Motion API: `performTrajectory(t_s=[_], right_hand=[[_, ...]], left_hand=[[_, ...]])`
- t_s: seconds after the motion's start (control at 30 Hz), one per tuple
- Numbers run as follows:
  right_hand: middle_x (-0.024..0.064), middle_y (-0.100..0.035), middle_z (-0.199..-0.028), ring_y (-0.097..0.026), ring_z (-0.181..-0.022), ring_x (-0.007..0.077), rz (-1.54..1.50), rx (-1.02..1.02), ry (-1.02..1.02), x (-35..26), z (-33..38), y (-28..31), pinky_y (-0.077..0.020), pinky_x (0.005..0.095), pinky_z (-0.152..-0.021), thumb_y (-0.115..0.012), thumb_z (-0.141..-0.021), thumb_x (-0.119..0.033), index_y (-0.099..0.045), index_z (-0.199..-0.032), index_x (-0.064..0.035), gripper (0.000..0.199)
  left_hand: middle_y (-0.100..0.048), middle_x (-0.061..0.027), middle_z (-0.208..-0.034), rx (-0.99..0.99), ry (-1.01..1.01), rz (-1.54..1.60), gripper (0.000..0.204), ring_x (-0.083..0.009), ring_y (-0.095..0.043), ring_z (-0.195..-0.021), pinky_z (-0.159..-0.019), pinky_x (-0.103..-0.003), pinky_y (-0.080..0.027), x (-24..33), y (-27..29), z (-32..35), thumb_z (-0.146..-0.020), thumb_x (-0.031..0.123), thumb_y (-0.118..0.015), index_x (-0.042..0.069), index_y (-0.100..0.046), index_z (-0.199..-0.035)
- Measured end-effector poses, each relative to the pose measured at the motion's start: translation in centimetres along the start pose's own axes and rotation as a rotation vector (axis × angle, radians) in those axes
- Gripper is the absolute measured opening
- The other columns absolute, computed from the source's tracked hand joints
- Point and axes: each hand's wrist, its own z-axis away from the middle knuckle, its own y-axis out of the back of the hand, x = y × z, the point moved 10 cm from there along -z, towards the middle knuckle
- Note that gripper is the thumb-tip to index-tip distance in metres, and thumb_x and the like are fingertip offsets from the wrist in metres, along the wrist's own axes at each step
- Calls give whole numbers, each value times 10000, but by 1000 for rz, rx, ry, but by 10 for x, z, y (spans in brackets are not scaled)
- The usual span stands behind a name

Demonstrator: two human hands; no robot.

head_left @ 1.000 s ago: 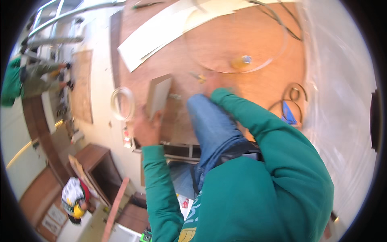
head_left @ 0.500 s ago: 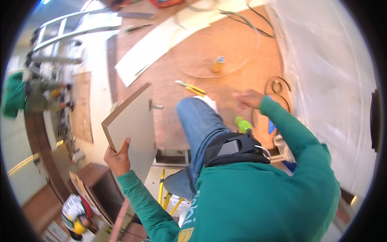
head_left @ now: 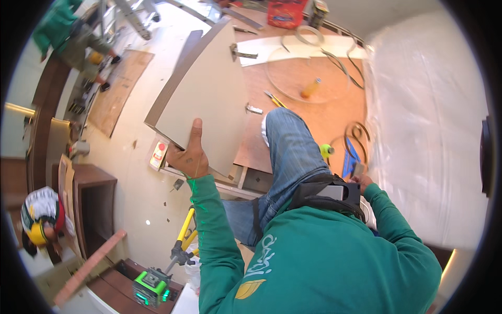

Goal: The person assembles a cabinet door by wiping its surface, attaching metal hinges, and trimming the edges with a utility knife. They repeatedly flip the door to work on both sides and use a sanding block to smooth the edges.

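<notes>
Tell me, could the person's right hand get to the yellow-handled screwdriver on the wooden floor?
Probably yes. The right hand is low beside the knee, and the yellow-handled screwdriver lies on open boards beyond the bent leg; it would need a reach around that leg.

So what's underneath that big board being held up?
Under the pale board, gripped by the left hand, show light floor and the edge of an orange-brown sheet. Whatever lies directly beneath the board is covered.

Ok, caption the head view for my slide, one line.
Left hand lifts a beige cabinet panel with metal hinges, while the right hand reaches beside the tool pouch.
</notes>
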Motion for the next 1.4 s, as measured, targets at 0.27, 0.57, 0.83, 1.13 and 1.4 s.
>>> performTrajectory(t_s=[0.27,0.57,0.83,1.13,1.4], right_hand=[[190,-755,-882,-730,-848,366,-137,79,-419,78,223,-90,-567,477,-804,-745,-971,-461,-768,-966,-54,408],[238,-711,-1260,-667,-1181,405,-178,50,-688,130,337,-208,-543,500,-998,-792,-935,-545,-723,-1232,-75,560],[294,-96,-1790,-198,-1635,477,-121,-31,-768,202,337,-236,-273,506,-1325,-863,-805,-673,-41,-1730,-18,1401],[308,-236,-1740,-265,-1609,471,331,45,-708,176,252,-307,-279,520,-1308,-805,-860,-620,-258,-1674,31,1178],[270,-355,-1676,-365,-1552,448,190,87,-306,85,116,-318,-340,513,-1271,-730,-919,-565,-389,-1603,2,951]], left_hand=[[-787,-153,-1037,-239,363,38,249,-210,-736,-790,-691,-348,-646,-60,-67,37,-961,103,-839,-73,-744,-1111],[-784,-167,-1066,-420,156,-206,356,-209,-738,-822,-717,-336,-642,-17,-117,34,-934,186,-874,-98,-758,-1115],[-780,-168,-1100,-595,122,-166,402,-220,-752,-848,-740,-329,-633,-21,-162,36,-920,172,-867,-140,-737,-1137],[-780,-198,-1143,-412,-77,-241,468,-245,-763,-895,-794,-360,-628,-18,-140,26,-893,171,-874,-176,-717,-1164],[-771,-177,-1154,-341,-126,-519,576,-276,-723,-915,-861,-395,-606,-18,-90,37,-832,213,-951,-126,-695,-1222]])
